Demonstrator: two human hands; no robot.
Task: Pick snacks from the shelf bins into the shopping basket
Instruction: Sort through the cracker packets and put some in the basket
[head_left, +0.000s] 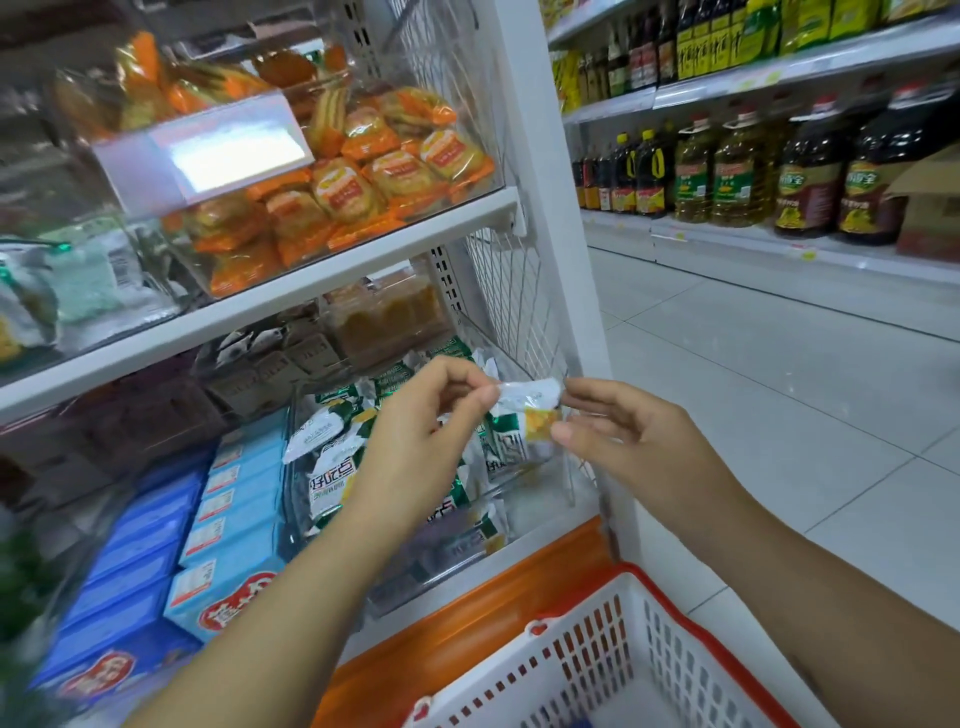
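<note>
White-and-green wrapping with a yellow patch marks the snack packet (530, 410), which is held in the air between both hands, just above the clear bin (431, 571) on the lower shelf and up and to the left of the shopping basket (696, 626). The left hand (415, 441) pinches the packet's left end between thumb and curled fingers (467, 384). The right hand (634, 441) pinches its right edge, thumb near the yellow patch and a fingertip at the upper corner; the rest of that hand's fingers are loosely bent behind. The packet lies roughly level, stretched between the two grips.

Below it the bin is heaped with more packets of the same kind (332, 478), lying at all angles. Left of the bin stand rows of light blue boxes (228, 519), and behind it are brownish packs (291, 358) under clear plastic. A white shelf board (311, 280) runs above, carrying another clear bin full of orange wrapped snacks (363, 182) with a blurred price tag holder (208, 150) on its front. A wire mesh panel (519, 296) closes the unit's right end, and an orange strip (493, 597) runs along its base.

The basket, white with a red rim, sits at the lower right; what its inside holds cannot be made out. Beyond it pale floor tiles (779, 389) lead to an aisle shelf of large oil bottles (737, 171).
</note>
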